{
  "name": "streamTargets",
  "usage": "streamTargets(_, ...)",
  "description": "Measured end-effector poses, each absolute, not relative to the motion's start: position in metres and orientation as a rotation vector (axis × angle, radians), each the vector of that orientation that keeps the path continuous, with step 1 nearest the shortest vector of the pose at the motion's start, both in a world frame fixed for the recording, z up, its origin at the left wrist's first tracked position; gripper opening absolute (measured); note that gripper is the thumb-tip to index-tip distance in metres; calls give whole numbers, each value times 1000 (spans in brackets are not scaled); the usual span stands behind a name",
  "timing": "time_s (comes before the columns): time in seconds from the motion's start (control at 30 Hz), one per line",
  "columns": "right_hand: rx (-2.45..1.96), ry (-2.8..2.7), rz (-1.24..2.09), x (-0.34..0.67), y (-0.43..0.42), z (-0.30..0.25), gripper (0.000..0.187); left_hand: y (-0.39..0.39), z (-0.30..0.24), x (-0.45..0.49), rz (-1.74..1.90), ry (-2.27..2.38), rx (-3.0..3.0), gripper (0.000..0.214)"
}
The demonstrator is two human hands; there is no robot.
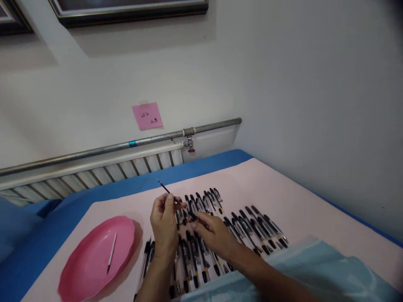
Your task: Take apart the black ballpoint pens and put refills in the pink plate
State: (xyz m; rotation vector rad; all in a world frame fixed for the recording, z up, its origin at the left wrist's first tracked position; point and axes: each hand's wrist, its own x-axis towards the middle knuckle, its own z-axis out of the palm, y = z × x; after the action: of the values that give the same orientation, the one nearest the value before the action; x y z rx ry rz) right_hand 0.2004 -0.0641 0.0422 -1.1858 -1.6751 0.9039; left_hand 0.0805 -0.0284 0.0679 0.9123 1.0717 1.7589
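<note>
My left hand [164, 216] pinches a thin pen refill [164, 186], dark along most of its length with a clear upper end. Its orange-tinted lower end points toward my right hand [214, 235]. The fingers of that hand are closed on a small black pen part [192, 215], partly hidden, whose exact kind I cannot make out. Both hands hover over rows of black-capped clear pens [193, 253] on a pink sheet. More such pens [248, 226] lie right of my right wrist, with small silver tips among them.
A pink scalloped plate [85, 260] at left holds one white stick-like refill [111, 253]. The pink sheet [302, 214] covers a blue surface [217, 158]. Light-blue cloth [327, 268] lies at the front edge. Behind are a radiator [132, 167], a pipe [103, 152] and walls.
</note>
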Motion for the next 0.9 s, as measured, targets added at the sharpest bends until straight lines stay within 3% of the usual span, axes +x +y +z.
streamTargets(0.63, -896, -1477, 1091, 209, -67, 39, 29, -43, 86, 81, 1710, 949, 908, 22)
streamTargets(0.9, -892, -1618, 952, 207, -72, 49, 23, -62, 104, 86, 1759, 839, 935, 15)
